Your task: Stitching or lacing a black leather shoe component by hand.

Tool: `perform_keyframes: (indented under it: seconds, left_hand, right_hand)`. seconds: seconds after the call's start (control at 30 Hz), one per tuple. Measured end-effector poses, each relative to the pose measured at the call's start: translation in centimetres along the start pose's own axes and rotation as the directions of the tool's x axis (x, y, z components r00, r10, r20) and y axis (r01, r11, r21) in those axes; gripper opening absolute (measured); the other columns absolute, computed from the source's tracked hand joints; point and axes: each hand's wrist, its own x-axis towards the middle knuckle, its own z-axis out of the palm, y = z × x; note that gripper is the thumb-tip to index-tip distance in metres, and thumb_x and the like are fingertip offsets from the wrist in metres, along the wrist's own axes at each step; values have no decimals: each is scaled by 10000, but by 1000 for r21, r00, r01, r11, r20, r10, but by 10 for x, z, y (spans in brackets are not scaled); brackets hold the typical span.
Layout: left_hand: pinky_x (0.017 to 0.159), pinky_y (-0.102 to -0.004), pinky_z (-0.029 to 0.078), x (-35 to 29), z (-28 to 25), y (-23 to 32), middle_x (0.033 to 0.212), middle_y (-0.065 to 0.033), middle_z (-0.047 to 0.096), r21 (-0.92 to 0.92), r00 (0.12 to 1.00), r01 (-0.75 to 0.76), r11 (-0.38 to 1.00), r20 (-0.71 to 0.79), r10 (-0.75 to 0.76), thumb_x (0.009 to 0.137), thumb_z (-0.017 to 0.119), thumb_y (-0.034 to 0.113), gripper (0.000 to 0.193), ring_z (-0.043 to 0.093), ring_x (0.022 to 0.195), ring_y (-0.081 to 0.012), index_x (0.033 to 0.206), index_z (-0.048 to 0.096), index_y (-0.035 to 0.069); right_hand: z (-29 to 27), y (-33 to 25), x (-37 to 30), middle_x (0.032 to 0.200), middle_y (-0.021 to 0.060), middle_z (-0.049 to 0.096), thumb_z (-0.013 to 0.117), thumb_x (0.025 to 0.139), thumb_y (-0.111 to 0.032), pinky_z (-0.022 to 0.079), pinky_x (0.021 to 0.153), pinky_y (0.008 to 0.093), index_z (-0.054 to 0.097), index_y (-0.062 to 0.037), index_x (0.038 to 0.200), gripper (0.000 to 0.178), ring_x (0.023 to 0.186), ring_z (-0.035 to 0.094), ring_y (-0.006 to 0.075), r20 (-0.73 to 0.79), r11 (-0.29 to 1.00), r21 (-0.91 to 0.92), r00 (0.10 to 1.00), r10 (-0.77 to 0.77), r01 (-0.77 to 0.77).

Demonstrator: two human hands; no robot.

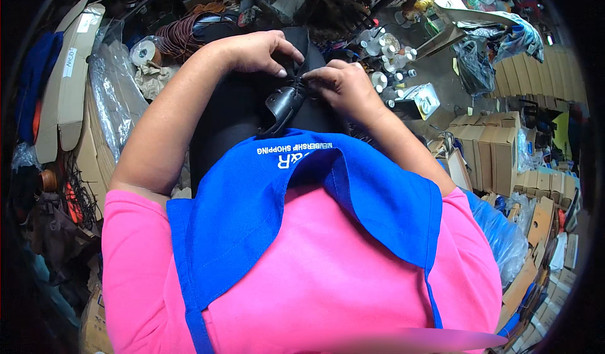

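A black, shoe-like piece (282, 107) lies over my dark-clad lap, its smooth rounded part turned toward my body. My left hand (266, 50) is bent over its far end, with thumb and fingers curled onto the black material. From the right side, my right hand (346, 84) pinches a thin dark strand or edge near the middle of the piece. The fingertips of both hands are close together there. What exactly lies between them is too small and dark to make out. A blue apron (246, 190) over a pink shirt covers my front.
Beyond my right hand stand several white-topped bottles (391, 54) and a square can (421, 100). Coiled brown cord (179, 35) and a thread spool (145, 52) lie at the left, near clear plastic (116, 95). Cardboard boxes (484, 146) are stacked at the right.
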Motion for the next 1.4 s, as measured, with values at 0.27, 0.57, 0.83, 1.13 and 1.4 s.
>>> perform_keyframes:
  seconds: [0.27,0.57,0.83,1.13,1.4]
  left_hand:
    - [916,-343,426,11,5,-6,1021,-112,530,18,999,-27,999,-38,27,709,742,133,404,530,1012,-267,1105,662,159]
    - [919,-329,406,13,8,-6,1004,-77,504,-14,997,-44,999,-62,43,681,745,74,396,506,1002,-239,1068,669,112]
    - [916,-338,414,14,11,-3,1032,-94,513,13,998,20,1000,-56,-20,634,749,48,426,503,1034,-258,1047,658,98]
    - [776,-306,454,-50,38,9,952,-115,534,69,769,98,993,-639,-31,742,580,-57,315,554,920,-235,1018,649,79]
    - [629,-345,408,-66,76,16,720,-61,516,347,700,184,920,-703,125,711,669,39,199,538,733,-216,891,702,116]
  right_hand:
    - [-12,5,8,788,92,557,672,751,-57,479,684,331,696,-149,1016,281,738,587,240,140,993,118,990,4,-21]
    - [-1,34,12,861,27,559,631,826,-61,459,733,269,691,-113,1030,219,805,560,139,282,868,461,958,53,-184]
    - [14,13,16,800,66,578,681,780,-86,464,708,293,687,-86,965,185,774,586,188,32,959,279,998,-47,36]
    - [7,10,-5,777,79,539,670,749,-87,437,643,353,678,-153,1029,288,718,541,260,-25,981,77,984,-174,176]
    - [12,10,-8,801,78,508,631,789,-52,432,720,317,662,-159,1074,305,817,522,226,37,992,127,999,-12,7]
